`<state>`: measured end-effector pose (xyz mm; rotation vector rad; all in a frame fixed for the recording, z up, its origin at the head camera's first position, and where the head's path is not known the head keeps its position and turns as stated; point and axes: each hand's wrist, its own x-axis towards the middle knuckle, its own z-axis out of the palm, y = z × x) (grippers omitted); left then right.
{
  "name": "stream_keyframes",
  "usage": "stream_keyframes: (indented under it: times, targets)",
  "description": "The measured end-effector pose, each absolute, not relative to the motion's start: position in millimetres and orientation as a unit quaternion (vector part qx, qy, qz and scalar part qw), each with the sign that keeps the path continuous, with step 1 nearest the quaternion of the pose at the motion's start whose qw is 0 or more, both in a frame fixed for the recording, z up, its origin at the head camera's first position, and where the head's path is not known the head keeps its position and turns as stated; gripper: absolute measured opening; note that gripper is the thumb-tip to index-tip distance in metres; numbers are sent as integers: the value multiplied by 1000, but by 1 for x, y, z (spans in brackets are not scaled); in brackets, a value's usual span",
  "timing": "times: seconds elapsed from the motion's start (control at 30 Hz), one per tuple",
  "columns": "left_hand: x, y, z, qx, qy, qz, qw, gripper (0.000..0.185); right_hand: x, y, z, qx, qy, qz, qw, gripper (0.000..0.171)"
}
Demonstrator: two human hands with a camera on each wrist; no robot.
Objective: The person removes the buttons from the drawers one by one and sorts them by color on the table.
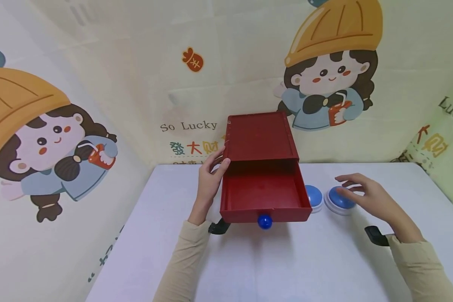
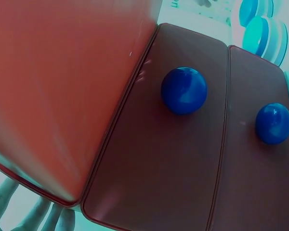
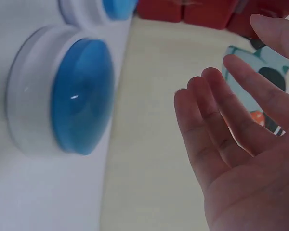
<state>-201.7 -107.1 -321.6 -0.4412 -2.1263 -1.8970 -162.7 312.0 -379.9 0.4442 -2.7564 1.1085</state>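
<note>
Two round push-buttons sit on the smooth white table (image 1: 324,260), each a glossy blue dome set in a white plastic ring: the nearer button (image 1: 340,201) lies under the fingertips of the right hand (image 1: 366,197), and the second button (image 1: 313,198) lies just beside it, partly hidden behind the right wall of the red drawer (image 1: 264,197). The right hand hangs over the dome with its fingers spread and nearly straight, gripping nothing; whether the fingertips touch the dome cannot be told from the head view, and the right wrist view shows the palm open with a gap between it and the button (image 3: 70,96). The red box (image 1: 259,136) is a flat, matte rectangular case with squared edges, standing at the back of the table against the printed cloth backdrop (image 1: 143,84); its drawer is pulled out toward the person, a shallow open tray with plain red walls and floor, and a small shiny blue ball knob (image 1: 265,221) on its front panel. The left hand (image 1: 210,178) lies flat against the left side of the box, thumb on the upper front edge and fingers straight along the wall, steadying it rather than clasping it. In the left wrist view the drawer fronts show as smooth dark red panels with rounded corners, two blue knobs (image 2: 184,90) standing out from them, and the fingers (image 2: 38,216) show at the lower edge.
</note>
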Motion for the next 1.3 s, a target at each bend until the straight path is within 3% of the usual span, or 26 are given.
stream_keyframes:
  times: [0.73, 1.03, 1.3]
  targets:
    - [-203, -107, -325, -155, -725, -659, 130, 48, -135, 281, -339, 161, -903, 386, 98, 38]
    - [-223, -111, -353, -158, -722, -657, 148, 44, -120, 266, -324, 165, -894, 399, 119, 33]
    - [-203, -107, -326, -155, -724, -658, 133, 47, -107, 255, -310, 169, -888, 410, 121, 31]
